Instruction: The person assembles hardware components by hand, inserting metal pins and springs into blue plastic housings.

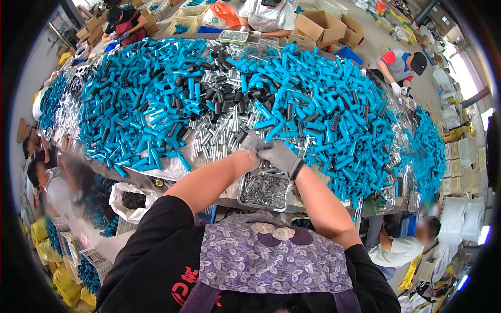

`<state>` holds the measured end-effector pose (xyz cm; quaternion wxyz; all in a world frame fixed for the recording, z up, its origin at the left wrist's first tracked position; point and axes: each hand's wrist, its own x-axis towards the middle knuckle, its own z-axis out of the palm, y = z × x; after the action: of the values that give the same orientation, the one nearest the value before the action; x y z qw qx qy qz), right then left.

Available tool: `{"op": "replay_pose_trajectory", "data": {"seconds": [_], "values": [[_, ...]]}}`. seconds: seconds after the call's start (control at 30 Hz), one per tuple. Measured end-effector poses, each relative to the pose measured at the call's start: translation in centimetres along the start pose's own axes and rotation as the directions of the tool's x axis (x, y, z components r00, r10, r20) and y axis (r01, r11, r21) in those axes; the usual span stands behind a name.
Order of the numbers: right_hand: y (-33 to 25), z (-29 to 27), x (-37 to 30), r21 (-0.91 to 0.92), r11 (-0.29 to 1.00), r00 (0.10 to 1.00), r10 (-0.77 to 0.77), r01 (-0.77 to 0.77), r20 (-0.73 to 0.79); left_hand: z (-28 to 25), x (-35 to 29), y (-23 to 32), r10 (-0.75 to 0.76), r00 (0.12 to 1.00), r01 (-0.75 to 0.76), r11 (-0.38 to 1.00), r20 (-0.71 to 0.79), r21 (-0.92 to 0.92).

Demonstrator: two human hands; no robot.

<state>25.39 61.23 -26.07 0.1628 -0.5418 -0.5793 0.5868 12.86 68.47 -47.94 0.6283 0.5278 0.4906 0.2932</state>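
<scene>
Both my hands wear grey gloves and meet over the near middle of the table. My left hand [251, 144] has its fingers curled in toward the right one. My right hand [282, 158] is closed too, its fingertips against the left hand. Whatever lies between them is hidden by the gloves. Just below is a clear tray [241, 200] full of small metal pins or screws. Ahead of the hands lie loose silver metal tubes [222, 136] and black ribbed sleeves [245, 97]. Big heaps of blue plastic angled handle-like parts [323, 109] spread to the right and left.
Across the table, a person [266, 18] works by a small tray of metal parts [233, 36]. Other people sit or stand at both ends. Cardboard boxes [319, 27] stand behind the far edge. A white sack [119, 201] of dark small pieces is at my left.
</scene>
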Motion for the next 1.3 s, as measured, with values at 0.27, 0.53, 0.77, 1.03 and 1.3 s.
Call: {"op": "replay_pose_trajectory", "data": {"seconds": [0.27, 0.53, 0.77, 1.03, 1.3], "values": [[2.4, 4.3, -0.6, 0.705, 0.709, 0.963, 0.181, 0.013, -0.200, -1.3, -6.2, 14.4, -0.086, 0.968, 0.057, 0.990, -0.235, -0.125], [4.9, 9.1, -1.4, 0.501, 0.865, 0.972, 0.092, 0.029, -0.215, -0.7, -7.6, 14.0, -0.164, 0.984, -0.070, 0.046, -0.076, -0.997], [2.7, 7.8, -2.8, 0.237, 0.970, 0.957, 0.010, 0.062, -0.289, -0.1, -6.6, 13.6, -0.221, 0.972, 0.116, 0.163, 0.078, -0.980], [16.5, 1.9, -3.9, 0.025, 0.996, 0.917, 0.091, -0.088, -0.387, 5.9, -2.3, 7.3, -0.433, 0.843, 0.470, 0.882, 0.320, -0.045], [32.9, -8.1, -10.7, 0.336, 0.867, 0.576, 0.497, -0.368, -0.650, 10.5, 1.7, 1.9, -0.318, 0.941, 0.238, 0.864, 0.115, 0.443]]}}
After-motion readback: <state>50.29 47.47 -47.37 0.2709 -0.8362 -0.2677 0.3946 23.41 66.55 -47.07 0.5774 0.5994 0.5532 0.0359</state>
